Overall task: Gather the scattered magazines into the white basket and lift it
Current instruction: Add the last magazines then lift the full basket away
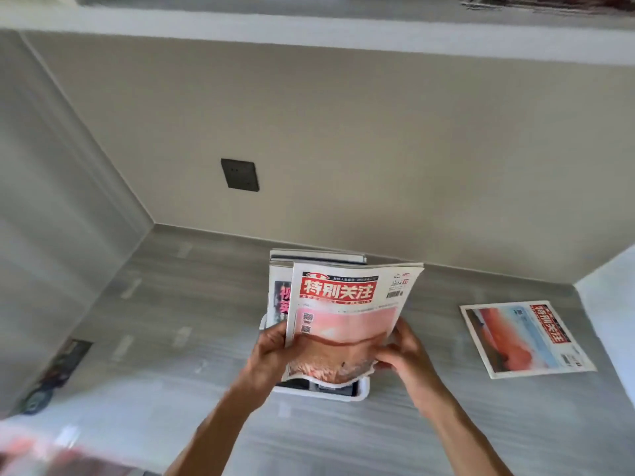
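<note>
A white basket [357, 393] stands on the grey floor, mostly hidden behind upright magazines. The front magazine [347, 304], with a red masthead and pink cover, stands in the basket, its lower corner curled. My left hand [271, 352] grips its left edge. My right hand [405, 352] pinches its lower right edge. Other magazines [280, 297] stand behind it in the basket. One more magazine [525, 338] lies flat on the floor to the right.
A beige wall with a dark socket plate [240, 175] rises behind the basket. A white panel [611, 310] stands at far right. Dark printed sheets [58, 369] lie by the left wall, and a blurred red thing [51, 455] fills the bottom left corner.
</note>
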